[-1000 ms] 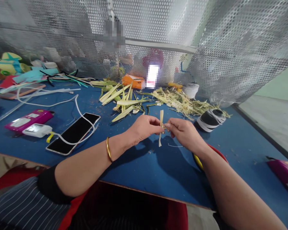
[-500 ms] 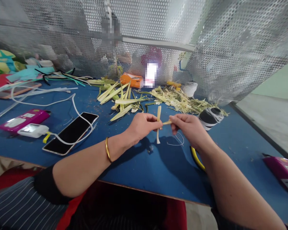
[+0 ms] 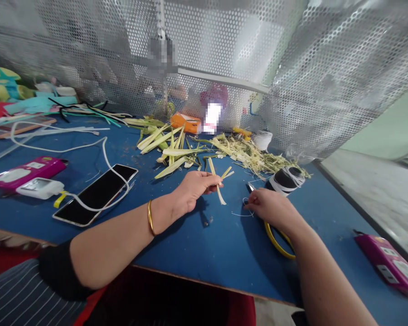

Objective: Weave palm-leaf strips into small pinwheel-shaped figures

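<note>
My left hand [image 3: 194, 189] is closed in a pinch on crossed pale yellow leaf strips [image 3: 218, 182], held a little above the blue table [image 3: 204, 244]. My right hand [image 3: 269, 206] rests low on the table to the right, fingers curled at a thin white thread [image 3: 242, 212] lying on the surface. Under that hand lie scissors with yellow handles [image 3: 278, 240], their tip showing just beyond the fingers. A gold bangle [image 3: 150, 218] sits on my left wrist.
Cut green and yellow leaf strips [image 3: 172, 147] and shredded trimmings [image 3: 251, 154] lie beyond the hands. A black-and-white thread spool [image 3: 286, 179] stands at right. A phone [image 3: 97, 194] with white cable, a white charger [image 3: 39, 188] and pink boxes [image 3: 25, 167] lie at left; another pink box [image 3: 384, 262] at right. Perforated metal screen [image 3: 224, 54] behind.
My right hand let go of the leaf strip and dropped to the table at the thread and scissors. My left hand kept the strips and tilted them.
</note>
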A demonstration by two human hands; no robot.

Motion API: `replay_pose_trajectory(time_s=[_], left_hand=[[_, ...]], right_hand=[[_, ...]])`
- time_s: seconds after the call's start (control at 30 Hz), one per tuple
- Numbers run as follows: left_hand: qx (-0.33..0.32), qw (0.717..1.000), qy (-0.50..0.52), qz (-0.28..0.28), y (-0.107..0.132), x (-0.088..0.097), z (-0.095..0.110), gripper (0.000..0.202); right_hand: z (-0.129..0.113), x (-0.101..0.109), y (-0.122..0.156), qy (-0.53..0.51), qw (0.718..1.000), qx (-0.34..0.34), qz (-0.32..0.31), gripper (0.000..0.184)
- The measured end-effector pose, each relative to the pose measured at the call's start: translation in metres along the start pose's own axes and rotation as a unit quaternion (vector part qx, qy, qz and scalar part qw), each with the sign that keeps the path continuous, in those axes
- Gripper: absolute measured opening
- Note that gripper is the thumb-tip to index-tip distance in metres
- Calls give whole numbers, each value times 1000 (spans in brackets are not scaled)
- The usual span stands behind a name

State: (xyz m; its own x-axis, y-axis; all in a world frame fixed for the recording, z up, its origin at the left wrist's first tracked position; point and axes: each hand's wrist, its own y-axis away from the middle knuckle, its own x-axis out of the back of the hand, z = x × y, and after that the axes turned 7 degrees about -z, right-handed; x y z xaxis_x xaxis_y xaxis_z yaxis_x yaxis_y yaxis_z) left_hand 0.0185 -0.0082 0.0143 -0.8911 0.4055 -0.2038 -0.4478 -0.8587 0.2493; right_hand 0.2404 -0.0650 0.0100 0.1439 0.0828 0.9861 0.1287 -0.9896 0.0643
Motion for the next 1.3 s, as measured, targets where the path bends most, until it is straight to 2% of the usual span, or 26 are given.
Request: replay_pose_trajectory(time_s=[0.1, 0.2, 0.27, 0.33, 0.4, 0.47, 0.53, 0.63, 0.77, 0.9, 1.1, 1.2, 1.3], left_hand=[[7, 1000, 13, -5, -1, -1, -1, 11], [10, 1000, 15, -7, 0, -1, -1, 12], [14, 1000, 15, -9, 2, -2, 1, 12], [17, 1000, 14, -15, 3, -3, 2, 11], [19, 999, 13, -23, 4, -4, 3, 10], [22, 999, 19, -31, 4, -4, 2, 10], [32, 998, 34, -40, 4, -4, 1, 12], [53, 995, 64, -61, 2, -4, -1, 14], [78, 986, 98, -108, 3, -5, -2, 14], [100, 978, 107, -149, 4, -7, -3, 10], [117, 977, 104, -143, 6, -8, -1, 7], [117, 979, 111, -125, 5, -7, 0, 5], [95, 983, 98, -121, 4, -6, -1, 6]], right_hand=[[-3, -7, -2, 27, 999, 4, -17, 15], [-3, -7, -3, 14, 1000, 11, 4, 19], [-4, -4, -3, -27, 999, 12, 22, 17], [-6, 1, -3, -120, 992, 12, 27, 14], [-11, 5, -3, -270, 963, 16, 15, 12], [-18, 8, -2, -422, 906, 19, 1, 17], [-24, 9, -1, -522, 853, 17, 2, 24], [-31, 9, 0, -593, 805, 15, 17, 28], [-37, 10, 1, -636, 771, 17, -6, 28], [-39, 10, 1, -657, 753, 11, -24, 27], [-35, 8, -1, -679, 734, -17, -9, 28], [-33, 8, -2, -669, 743, -18, 8, 27], [-33, 8, -2, -634, 773, -1, 21, 25]])
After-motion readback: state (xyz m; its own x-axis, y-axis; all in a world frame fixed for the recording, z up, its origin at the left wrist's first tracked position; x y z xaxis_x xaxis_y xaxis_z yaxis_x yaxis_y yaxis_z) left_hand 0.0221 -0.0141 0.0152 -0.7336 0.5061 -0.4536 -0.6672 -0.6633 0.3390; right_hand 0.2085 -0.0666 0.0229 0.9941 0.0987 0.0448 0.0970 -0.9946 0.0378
